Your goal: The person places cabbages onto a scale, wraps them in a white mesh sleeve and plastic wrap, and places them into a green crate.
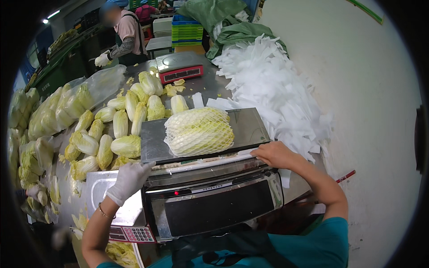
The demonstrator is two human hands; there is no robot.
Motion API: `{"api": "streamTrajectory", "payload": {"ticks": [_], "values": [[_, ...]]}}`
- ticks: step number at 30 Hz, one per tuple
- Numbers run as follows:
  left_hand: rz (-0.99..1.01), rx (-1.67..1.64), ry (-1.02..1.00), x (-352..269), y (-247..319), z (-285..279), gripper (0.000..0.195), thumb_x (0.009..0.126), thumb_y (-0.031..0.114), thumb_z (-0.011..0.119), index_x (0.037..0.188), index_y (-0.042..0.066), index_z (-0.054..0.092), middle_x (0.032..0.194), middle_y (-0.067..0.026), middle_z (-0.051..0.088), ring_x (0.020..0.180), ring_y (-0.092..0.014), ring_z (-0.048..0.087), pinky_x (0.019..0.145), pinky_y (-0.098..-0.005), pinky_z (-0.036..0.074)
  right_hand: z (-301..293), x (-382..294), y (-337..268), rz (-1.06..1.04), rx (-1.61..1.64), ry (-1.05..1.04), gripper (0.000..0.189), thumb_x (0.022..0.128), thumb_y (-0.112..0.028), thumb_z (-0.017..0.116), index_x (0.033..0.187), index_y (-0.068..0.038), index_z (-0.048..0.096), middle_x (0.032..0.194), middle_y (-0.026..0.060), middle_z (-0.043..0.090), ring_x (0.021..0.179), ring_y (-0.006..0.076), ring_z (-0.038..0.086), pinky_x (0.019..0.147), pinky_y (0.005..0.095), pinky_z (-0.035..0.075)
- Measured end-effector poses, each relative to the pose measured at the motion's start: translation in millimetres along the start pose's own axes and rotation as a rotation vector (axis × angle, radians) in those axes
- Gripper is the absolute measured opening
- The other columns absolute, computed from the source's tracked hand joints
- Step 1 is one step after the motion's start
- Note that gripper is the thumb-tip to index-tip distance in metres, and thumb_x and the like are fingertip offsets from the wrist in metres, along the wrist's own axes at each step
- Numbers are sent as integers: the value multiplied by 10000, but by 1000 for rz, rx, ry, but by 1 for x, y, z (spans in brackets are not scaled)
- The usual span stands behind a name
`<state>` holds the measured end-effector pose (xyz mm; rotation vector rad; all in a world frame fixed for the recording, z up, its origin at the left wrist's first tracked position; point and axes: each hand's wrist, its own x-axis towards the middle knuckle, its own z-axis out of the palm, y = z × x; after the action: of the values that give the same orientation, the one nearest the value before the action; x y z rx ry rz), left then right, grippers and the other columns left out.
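A napa cabbage bundle in white foam netting (200, 132) lies on the metal top plate (152, 142) of a film-wrapping machine (214, 201). Along the plate's near edge stretches a strip of printed plastic film (201, 162). My left hand (130, 181), in a white glove, is at the film's left end, its fingertips on the edge. My right hand (273, 154), bare, pinches the film's right end between thumb and fingers. A red light glows on the machine's front.
Loose napa cabbages (120, 124) and bagged ones (63, 107) cover the left. White foam sleeves (268, 80) are heaped at right. A scale (179, 68) stands behind, another scale (130, 233) near left. A co-worker (129, 37) stands at the back; another person's gloved hand (35, 191) is far left.
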<state>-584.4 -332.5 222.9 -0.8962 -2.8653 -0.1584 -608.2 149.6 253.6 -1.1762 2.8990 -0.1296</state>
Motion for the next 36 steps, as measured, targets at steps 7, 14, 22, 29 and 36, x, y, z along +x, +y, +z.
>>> {"api": "streamTrajectory", "payload": {"ticks": [7,14,22,29,36], "values": [[282,284,-145,-1,-4,4,545,835,146,556,1365,256,496,667,-26,560,552,-214,584,538,-357,483,21,5,12,-170,-214,43,432,830,-179,653,1255,-208,586,668,35,538,563,237,584,513,373,455],[-217,-815,139,-3,3,21,117,921,98,560,976,118,661,634,-29,596,524,-142,546,498,-264,420,34,6,-18,469,875,297,190,906,-172,607,825,-13,671,591,18,555,528,89,500,496,247,376],[-262,-1254,1019,123,-2,-94,192,1015,179,432,1027,28,550,890,-94,674,772,-160,664,709,-253,500,-81,82,10,139,849,1050,183,964,-118,489,1070,-7,590,749,89,617,689,171,597,686,316,491],[75,-613,177,114,-41,77,752,825,-45,572,1464,19,180,1449,-280,276,1379,-391,287,1121,-384,296,39,128,52,109,550,-25,1020,724,-157,682,1524,-112,50,1419,278,386,1187,446,487,996,475,404],[113,-582,79,112,0,47,1005,792,66,704,1493,6,-14,1507,-339,-85,1417,-475,73,1140,-411,247,51,120,45,27,427,36,1115,712,-283,774,1529,-158,26,1569,170,127,1416,398,189,1096,590,216]]}}
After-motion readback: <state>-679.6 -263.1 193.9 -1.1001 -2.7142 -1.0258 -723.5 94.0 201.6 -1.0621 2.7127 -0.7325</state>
